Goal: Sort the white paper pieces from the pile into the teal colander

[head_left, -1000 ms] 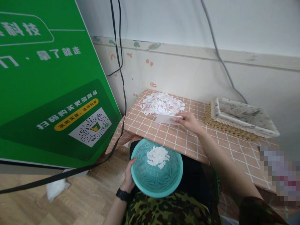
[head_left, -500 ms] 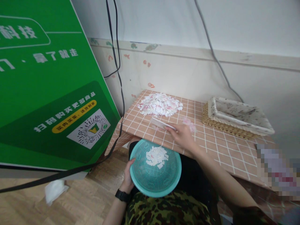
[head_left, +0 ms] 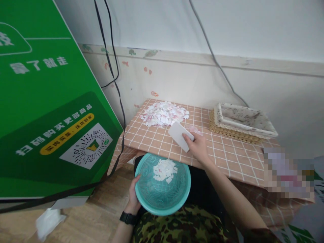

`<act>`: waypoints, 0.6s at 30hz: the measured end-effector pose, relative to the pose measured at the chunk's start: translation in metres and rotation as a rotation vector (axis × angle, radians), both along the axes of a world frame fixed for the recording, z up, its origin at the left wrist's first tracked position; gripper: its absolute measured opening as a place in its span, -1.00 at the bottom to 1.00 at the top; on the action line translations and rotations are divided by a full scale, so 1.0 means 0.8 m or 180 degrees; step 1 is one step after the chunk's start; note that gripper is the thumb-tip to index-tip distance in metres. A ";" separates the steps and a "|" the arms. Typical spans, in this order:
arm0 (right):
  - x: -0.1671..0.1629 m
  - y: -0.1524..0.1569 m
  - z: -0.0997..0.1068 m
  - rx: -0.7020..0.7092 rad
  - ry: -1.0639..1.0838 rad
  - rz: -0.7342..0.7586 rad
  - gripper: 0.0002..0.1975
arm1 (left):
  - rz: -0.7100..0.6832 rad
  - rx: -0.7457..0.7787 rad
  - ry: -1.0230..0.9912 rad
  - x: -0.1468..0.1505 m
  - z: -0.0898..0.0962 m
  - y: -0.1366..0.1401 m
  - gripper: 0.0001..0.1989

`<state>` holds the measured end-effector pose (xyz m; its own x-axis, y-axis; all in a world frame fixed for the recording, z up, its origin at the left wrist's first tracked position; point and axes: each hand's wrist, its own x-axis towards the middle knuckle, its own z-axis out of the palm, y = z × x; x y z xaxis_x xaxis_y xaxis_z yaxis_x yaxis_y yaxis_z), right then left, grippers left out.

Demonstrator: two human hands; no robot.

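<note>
My left hand grips the left rim of a round turquoise plastic basket, held over my lap below the table edge. White paper scraps lie inside that basket, towards its far side. In my right hand is a flat white rectangular card or board, pinched by its right end and held over the table with its broad face turned up. Just beyond the card a heap of white and pinkish paper scraps covers the far left of the table. A pale pink crumpled piece lies beside my right hand, partly hidden.
The table has a brown checked cloth. A wicker basket with a cloth lining stands at its back right. A green sign panel rises on the left, with a black strap hanging before it. A white plastic bag lies on the floor.
My right hand has turned the white card from nearly edge-on to showing its broad face. The view has swung slightly right. My left hand still holds the basket.
</note>
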<state>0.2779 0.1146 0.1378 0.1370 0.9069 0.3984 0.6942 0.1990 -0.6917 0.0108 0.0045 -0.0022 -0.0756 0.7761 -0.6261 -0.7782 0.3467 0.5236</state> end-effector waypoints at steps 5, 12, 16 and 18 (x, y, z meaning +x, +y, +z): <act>0.073 -0.001 -0.005 0.0115 0.0180 -0.0696 -0.56 | 0.0059 0.0052 0.0029 0.000 -0.004 0.001 -0.85; 0.111 0.011 0.026 0.0444 -0.0091 -0.0885 -0.54 | 0.0023 0.0068 0.0103 0.001 0.002 0.001 -0.83; 0.116 0.031 0.031 0.0541 -0.0706 -0.0743 -0.62 | 0.0055 0.0072 0.0081 0.000 -0.003 0.002 -0.83; 0.118 0.041 0.025 0.0464 -0.0965 -0.0599 -0.66 | 0.0027 0.0081 0.0048 -0.001 -0.004 0.002 -0.83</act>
<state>0.3722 0.1477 0.1580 0.1518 0.8079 0.5694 0.8967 0.1298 -0.4232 0.0102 0.0059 -0.0058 -0.0916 0.7909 -0.6050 -0.7730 0.3265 0.5440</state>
